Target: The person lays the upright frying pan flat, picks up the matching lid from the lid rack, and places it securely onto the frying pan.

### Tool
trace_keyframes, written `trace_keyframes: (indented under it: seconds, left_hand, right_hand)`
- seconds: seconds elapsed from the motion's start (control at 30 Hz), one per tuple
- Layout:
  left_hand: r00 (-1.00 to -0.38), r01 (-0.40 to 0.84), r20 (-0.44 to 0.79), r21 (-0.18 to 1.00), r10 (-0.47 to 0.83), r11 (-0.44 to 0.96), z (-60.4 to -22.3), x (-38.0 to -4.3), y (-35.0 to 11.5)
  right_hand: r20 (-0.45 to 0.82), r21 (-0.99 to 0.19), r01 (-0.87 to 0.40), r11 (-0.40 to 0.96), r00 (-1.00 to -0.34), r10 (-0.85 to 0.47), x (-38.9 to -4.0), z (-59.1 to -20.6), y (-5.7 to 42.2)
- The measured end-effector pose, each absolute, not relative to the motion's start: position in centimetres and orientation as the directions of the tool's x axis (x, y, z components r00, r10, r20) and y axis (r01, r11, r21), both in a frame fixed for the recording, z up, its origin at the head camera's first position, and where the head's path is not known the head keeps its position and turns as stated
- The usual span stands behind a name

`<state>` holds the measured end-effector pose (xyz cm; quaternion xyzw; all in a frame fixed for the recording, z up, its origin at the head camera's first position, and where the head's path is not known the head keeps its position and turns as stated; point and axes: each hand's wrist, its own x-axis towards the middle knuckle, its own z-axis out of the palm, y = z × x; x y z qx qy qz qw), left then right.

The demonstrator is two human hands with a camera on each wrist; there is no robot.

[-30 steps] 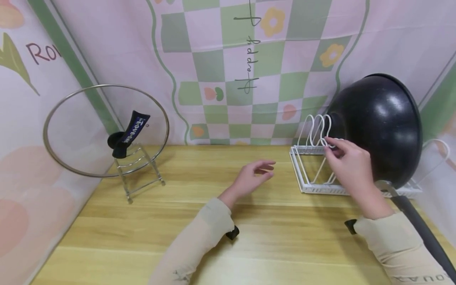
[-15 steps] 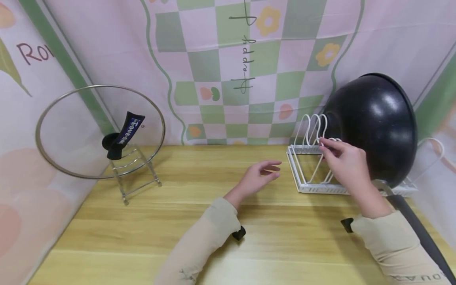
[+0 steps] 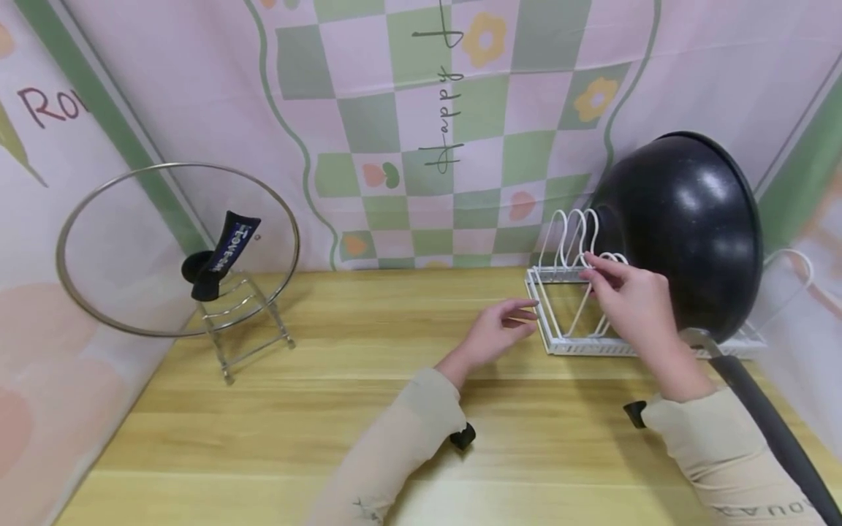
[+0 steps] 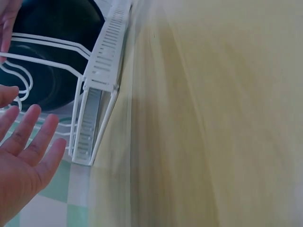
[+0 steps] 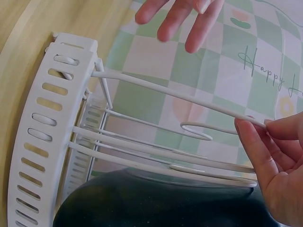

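A white dish rack (image 3: 595, 346) with upright wire dividers stands at the right of the table. My right hand (image 3: 636, 303) pinches one wire divider (image 5: 175, 97) near its top, between thumb and forefinger. Just left of the rack's end is my left hand (image 3: 495, 334), its fingers spread and loosely extended in the left wrist view, holding nothing. Whether its fingertips touch the rack, I cannot tell. A black wok (image 3: 691, 219) leans on its side in the right part of the rack, its base facing left. My right forearm partly covers the rack's front.
At the left, a glass lid (image 3: 220, 256) with a black knob handle stands tilted in a small metal stand (image 3: 258, 349). The wok's long dark handle (image 3: 763, 416) extends toward the front right. A patterned curtain (image 3: 427, 109) hangs behind the table.
My left hand has moved right, up to the rack's left end. My right hand keeps its pinch on the divider. The head view has shifted slightly right.
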<state>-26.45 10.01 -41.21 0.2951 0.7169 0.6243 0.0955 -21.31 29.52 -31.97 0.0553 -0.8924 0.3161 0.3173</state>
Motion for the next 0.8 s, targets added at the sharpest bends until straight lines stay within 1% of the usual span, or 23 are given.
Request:
trace_keyframes:
  seconds: [0.3,0.5,0.6,0.7,0.8]
  left_hand:
    - [-0.831,0.256,0.223,0.967,0.509,-0.005,-41.5,-26.3,11.5]
    - [-0.817,0.235,0.223,0.971,0.532,-0.048,-41.8,-26.2,12.3]
    - [-0.819,0.214,0.210,0.975,0.534,-0.055,-42.0,-26.2,12.4]
    - [-0.813,0.225,0.215,0.973,0.541,-0.049,-42.1,-26.1,12.6]
    - [-0.791,0.252,0.231,0.967,0.567,-0.041,-41.9,-25.9,13.0]
  right_hand:
    - [0.585,-0.517,-0.277,0.810,-0.805,0.097,-21.2,-31.9,29.5]
    - [0.546,-0.525,-0.241,0.816,-0.831,0.106,-21.1,-31.8,29.7]
    - [0.523,-0.532,-0.232,0.814,-0.847,0.100,-21.1,-31.9,29.7]
    - [0.516,-0.536,-0.237,0.810,-0.851,0.093,-21.1,-31.8,29.6]
    - [0.514,-0.543,-0.231,0.808,-0.852,0.102,-20.9,-31.7,29.7]
